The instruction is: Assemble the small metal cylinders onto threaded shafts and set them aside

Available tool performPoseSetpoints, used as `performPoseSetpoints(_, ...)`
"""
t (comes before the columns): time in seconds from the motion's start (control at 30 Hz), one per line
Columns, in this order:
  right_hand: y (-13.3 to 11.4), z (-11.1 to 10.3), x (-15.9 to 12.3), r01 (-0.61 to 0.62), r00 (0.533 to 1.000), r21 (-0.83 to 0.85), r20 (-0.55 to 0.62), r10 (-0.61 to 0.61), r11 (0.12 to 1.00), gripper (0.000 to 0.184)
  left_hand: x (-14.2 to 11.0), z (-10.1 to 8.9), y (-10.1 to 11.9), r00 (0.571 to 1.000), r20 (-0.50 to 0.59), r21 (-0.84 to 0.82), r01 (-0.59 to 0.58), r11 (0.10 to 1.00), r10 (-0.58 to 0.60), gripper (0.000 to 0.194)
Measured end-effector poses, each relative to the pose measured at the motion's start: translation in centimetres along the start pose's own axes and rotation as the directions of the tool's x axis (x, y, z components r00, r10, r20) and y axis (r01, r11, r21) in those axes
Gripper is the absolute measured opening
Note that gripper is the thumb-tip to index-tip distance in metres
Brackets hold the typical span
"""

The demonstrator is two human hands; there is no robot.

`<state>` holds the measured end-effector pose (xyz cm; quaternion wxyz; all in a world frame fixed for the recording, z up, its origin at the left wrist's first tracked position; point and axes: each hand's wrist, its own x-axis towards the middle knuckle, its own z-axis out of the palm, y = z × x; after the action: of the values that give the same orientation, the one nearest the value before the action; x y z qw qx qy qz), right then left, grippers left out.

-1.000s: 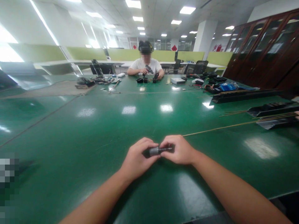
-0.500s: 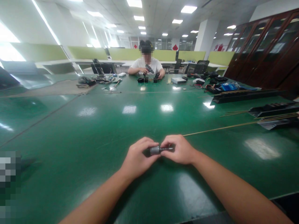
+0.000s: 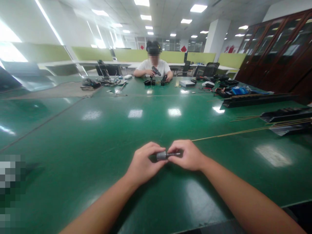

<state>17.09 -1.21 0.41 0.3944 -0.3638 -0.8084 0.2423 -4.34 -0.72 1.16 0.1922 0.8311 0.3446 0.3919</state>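
Just above the table, my left hand (image 3: 144,162) is closed around a small grey metal cylinder (image 3: 161,156), gripped between thumb and fingers. From the cylinder's right end a thin metal shaft (image 3: 174,154) sticks out. My right hand (image 3: 186,155) pinches around this shaft close to the cylinder, its other fingers curled. The cylinder lies roughly level, pointing right; its left end is partly hidden by my left hand. Behind my right hand, a long thin yellow rod (image 3: 224,134) runs along the table to the right.
The green table (image 3: 109,130) is glossy. Black troughs with thin rods (image 3: 258,100) lie at the right. Across the table a person (image 3: 152,66) holds a power drill (image 3: 156,71) over small black parts (image 3: 153,83). Tools and cables (image 3: 104,81) lie at the far left.
Almost nothing differs. The view has shifted very slightly; both hands keep the same hold on the cylinder and its shaft.
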Motion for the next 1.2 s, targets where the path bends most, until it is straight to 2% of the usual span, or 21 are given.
performPoseSetpoints(0.63,-0.24,-0.34,0.03,-0.017,1.0,-0.028,0.018,0.018,0.999,0.005,-0.28,-0.31,-0.15,1.0,-0.02,0.016,0.003,1.0,-0.003,0.024)
performPoseSetpoints(1.2,-0.1,-0.02,-0.01,-0.1,0.995,-0.067,-0.033,0.098,0.993,0.008,-0.15,-0.46,-0.33,1.0,-0.026,0.041,0.002,0.999,-0.001,0.021)
